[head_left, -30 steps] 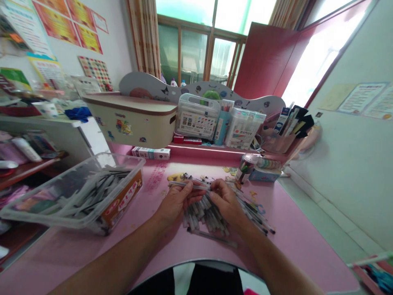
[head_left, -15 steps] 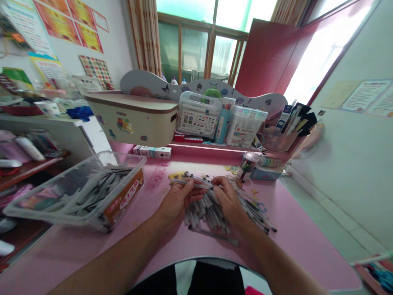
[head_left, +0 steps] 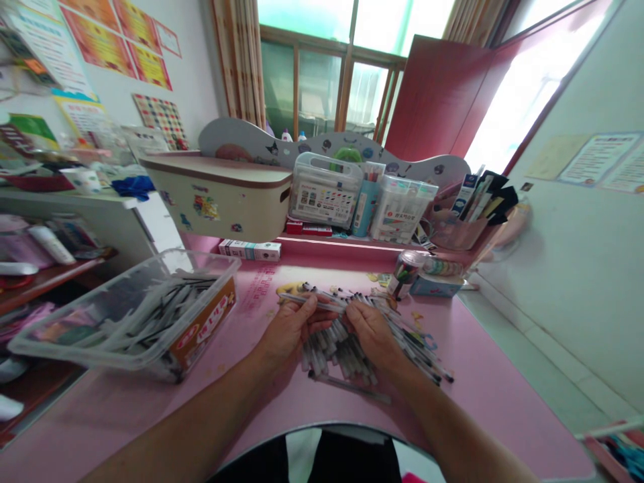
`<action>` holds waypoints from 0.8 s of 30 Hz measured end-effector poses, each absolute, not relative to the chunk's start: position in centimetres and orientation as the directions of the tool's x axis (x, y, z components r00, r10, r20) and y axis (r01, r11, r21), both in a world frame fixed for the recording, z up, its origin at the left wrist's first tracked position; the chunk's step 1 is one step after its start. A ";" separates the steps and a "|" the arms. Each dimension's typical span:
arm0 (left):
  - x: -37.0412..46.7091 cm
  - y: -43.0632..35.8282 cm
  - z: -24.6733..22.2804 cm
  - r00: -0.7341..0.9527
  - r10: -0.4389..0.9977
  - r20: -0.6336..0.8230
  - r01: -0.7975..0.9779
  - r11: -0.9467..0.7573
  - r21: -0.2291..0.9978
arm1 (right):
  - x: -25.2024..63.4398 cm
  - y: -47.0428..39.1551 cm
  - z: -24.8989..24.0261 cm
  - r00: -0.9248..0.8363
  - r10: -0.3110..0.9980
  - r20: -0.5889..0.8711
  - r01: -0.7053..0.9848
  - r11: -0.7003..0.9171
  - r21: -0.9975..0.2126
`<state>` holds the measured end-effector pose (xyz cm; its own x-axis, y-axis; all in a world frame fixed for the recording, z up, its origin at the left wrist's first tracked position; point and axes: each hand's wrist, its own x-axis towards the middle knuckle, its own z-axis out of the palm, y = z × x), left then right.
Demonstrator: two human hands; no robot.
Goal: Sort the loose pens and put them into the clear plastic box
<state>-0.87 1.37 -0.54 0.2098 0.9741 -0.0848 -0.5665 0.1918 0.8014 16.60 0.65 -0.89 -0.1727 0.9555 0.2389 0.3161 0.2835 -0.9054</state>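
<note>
My left hand (head_left: 296,327) is closed around one end of a clear, thin pen (head_left: 326,305), held crosswise above the desk. At the pen's other end, my right hand (head_left: 369,329) has its fingers pinched together on it. Below and between both hands lies a loose pile of clear pens (head_left: 347,352), some with black tips. More of these pens spread out to the right of my right hand. A single pen (head_left: 349,388) lies apart, nearest the desk's front edge. The fingertips of my right hand are partly hidden.
On the left of the pink desk (head_left: 503,402) stands a clear plastic bin (head_left: 125,359) holding many pens. A jar (head_left: 404,275) and a blue box (head_left: 437,285) are at the back right. The shelf behind bears a cream box (head_left: 221,201) and marker cases (head_left: 325,191).
The fingers of my right hand have lowered and closed in at the right end of the pen. My left hand has stayed nearly still.
</note>
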 end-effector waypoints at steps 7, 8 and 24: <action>-0.7 1.2 -0.7 0.169 0.983 -0.076 -0.577 0.161 0.800 | 16.3 0.4 -0.6 -0.126 0.945 0.302 0.257 0.325 -0.910; -0.7 1.2 -0.7 0.157 0.984 -0.082 -0.584 0.159 0.796 | 16.3 0.4 -0.6 -0.120 0.944 0.309 0.247 0.330 -0.911; -1.0 0.7 0.5 0.082 0.997 0.001 -0.403 0.032 0.915 | 16.1 0.3 -0.3 -0.353 0.910 -0.215 -0.276 -0.321 -0.906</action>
